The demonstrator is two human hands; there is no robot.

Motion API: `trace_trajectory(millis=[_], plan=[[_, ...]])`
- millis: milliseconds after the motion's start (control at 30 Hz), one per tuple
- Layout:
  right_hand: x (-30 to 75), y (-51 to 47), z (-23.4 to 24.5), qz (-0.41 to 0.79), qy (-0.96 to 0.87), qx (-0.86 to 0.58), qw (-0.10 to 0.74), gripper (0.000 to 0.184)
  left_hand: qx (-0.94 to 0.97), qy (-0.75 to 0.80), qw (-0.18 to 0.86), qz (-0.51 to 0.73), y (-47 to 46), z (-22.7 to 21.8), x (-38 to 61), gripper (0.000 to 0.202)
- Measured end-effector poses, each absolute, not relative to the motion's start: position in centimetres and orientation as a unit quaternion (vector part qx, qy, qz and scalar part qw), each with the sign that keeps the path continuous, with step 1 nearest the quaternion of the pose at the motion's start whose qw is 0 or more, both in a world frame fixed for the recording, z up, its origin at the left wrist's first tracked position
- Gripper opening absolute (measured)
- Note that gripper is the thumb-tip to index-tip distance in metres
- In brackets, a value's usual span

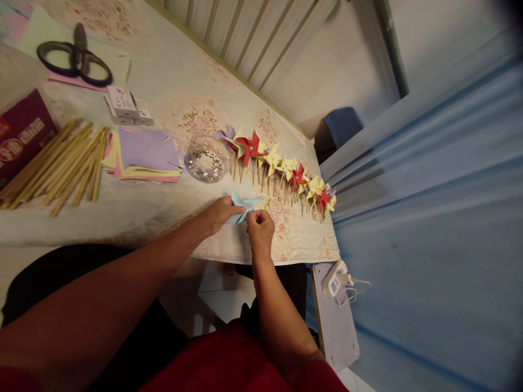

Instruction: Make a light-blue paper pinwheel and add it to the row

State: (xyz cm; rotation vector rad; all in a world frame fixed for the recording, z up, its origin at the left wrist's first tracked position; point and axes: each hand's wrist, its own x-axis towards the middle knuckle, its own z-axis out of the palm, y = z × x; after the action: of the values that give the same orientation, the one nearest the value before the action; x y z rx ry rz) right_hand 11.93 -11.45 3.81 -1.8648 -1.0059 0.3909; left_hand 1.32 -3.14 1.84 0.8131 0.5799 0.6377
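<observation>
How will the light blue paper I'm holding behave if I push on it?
The light blue paper probably weighs very little, being a small piece. Its thin, folded-over corners would likely bend easily, and might crease if pressed hard.

Blue curtain (425, 228) at right; pale wall (347, 71); slatted panel (249, 38) beyond flower-patterned table (134, 212); light floor (220, 299) below.

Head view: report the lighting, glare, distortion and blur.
In the head view, warm light falls on the tablecloth, with dark shadow below its near edge; in the head view, glints speckle the clear container; in the head view, the left forearm looks stretched, the top-right corner blackens, and the light blue paper at the hands shows little fine detail.
</observation>
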Motion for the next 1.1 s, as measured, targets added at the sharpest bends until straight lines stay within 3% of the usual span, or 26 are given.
trace_trajectory(millis=[667, 1100], plan=[[11.77, -11.48, 3.68, 0.156, -0.412, -0.766, 0.468, 0.017, 0.400, 0.286, 0.816, 0.304, -3.07, 1.39, 1.46, 0.023], [11.92, -11.44, 3.67, 0.180, -0.397, -0.771, 0.464, 0.021, 0.395, 0.299, 0.819, 0.289, -3.14, 2.03, 1.23, 0.017]])
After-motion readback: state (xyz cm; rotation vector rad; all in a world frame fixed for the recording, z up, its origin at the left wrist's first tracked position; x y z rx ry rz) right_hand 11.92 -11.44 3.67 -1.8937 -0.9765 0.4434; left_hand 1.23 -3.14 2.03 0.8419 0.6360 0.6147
